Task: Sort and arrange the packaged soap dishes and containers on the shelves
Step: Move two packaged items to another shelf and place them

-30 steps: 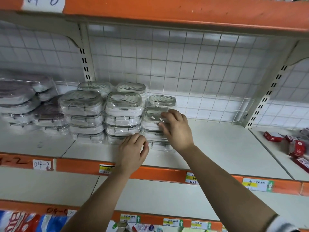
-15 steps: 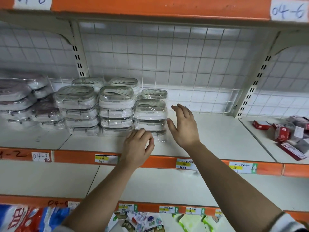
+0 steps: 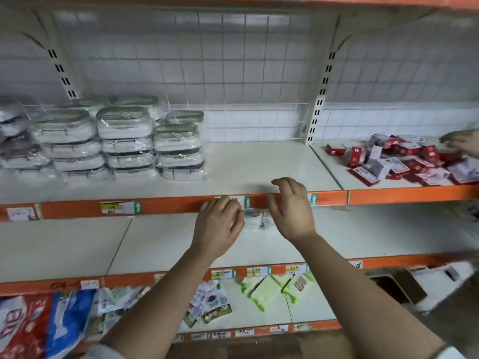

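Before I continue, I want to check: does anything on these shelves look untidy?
Yes: the red boxes at right lie in a loose heap, tilted every way. The wrapped soap dishes at left stand in even stacks.

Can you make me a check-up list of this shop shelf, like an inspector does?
Surface: white shelf, bare right of the stacks.
Job's things: wrapped soap dishes in neat stacks, left side.
Clutter: red boxes scattered in next bay, another person's hand near them.
Hands: left hand curled, hold unclear; right hand relaxed; both before shelf edge.
Cables: nothing seen.
Surroundings: wire grid back, price labels, packets on lowest shelf.
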A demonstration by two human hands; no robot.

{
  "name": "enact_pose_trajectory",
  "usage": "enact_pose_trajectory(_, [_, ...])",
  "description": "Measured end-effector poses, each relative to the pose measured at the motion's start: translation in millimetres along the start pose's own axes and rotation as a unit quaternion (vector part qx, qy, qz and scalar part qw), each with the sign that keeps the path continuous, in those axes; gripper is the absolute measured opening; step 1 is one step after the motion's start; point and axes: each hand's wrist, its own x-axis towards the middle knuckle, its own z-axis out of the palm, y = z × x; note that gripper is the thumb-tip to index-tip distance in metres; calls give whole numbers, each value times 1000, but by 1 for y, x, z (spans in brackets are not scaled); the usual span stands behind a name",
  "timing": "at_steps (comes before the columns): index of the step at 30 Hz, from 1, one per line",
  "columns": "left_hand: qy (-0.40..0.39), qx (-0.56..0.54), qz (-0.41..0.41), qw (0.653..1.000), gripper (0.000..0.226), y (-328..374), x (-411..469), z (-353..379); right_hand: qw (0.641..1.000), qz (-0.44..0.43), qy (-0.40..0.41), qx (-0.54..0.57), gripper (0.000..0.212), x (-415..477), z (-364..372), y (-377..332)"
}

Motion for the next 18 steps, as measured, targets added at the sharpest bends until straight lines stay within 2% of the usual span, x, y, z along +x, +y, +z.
enact_pose_trajectory(5, [-55,-20,-4,998,23,35,-31,19,999,28,10,-13,23,-49,-10,34])
enact_pose_trajectory(11, [-135,-24,-17,990,31,46,-58,55,996,79,-39,-16,24,-90,6,71])
enact_pose_trajectory(18, [-183,-2,-46,982,16,31,-65,123,989,90,-118,-26,36,-101,59,103])
